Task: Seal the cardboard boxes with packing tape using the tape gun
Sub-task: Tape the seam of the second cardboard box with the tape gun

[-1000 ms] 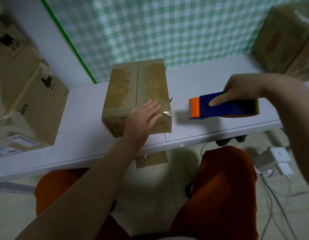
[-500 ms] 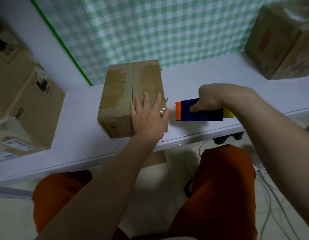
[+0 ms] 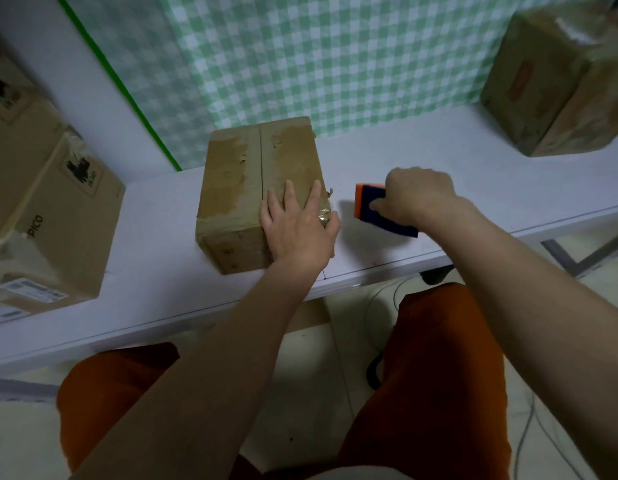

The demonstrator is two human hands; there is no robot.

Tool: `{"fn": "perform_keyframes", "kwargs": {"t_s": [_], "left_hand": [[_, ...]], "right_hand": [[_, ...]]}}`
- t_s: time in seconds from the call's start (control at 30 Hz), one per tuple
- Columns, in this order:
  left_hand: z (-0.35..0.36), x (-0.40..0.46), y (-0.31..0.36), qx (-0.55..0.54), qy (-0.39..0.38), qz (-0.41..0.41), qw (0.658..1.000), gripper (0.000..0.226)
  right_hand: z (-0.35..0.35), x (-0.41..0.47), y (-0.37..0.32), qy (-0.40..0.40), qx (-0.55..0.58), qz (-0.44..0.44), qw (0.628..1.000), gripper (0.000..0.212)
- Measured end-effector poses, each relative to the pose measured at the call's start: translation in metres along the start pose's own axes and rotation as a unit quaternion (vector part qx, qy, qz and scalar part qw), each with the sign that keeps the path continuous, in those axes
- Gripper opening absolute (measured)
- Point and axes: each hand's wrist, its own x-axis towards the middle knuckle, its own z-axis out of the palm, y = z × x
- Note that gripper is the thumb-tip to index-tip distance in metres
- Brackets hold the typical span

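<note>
Left hand (image 3: 297, 230) flat on box (image 3: 259, 188) — right hand (image 3: 418, 199) grips tape gun (image 3: 373, 206)

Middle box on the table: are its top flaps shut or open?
Shut. The middle box has both flaps lying flat, meeting at a centre seam, and the left hand rests on its near right corner.

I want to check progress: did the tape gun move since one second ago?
Yes. The tape gun in the right hand came left, closer to the cardboard box.
</note>
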Motion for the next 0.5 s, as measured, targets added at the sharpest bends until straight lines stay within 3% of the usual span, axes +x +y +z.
{"fn": "perform_keyframes", "kwargs": {"t_s": [0.17, 0.5], "left_hand": [[0.001, 0.000, 0.003, 0.017, 0.023, 0.000, 1.000, 0.068], [-0.001, -0.021, -0.084, -0.019, 0.078, 0.126, 0.989, 0.069]], "right_hand": [[-0.015, 0.006, 0.004, 0.061, 0.057, 0.018, 0.996, 0.035], [-0.018, 0.008, -0.020, 0.136, 0.235, -0.025, 0.962, 0.038]]}}
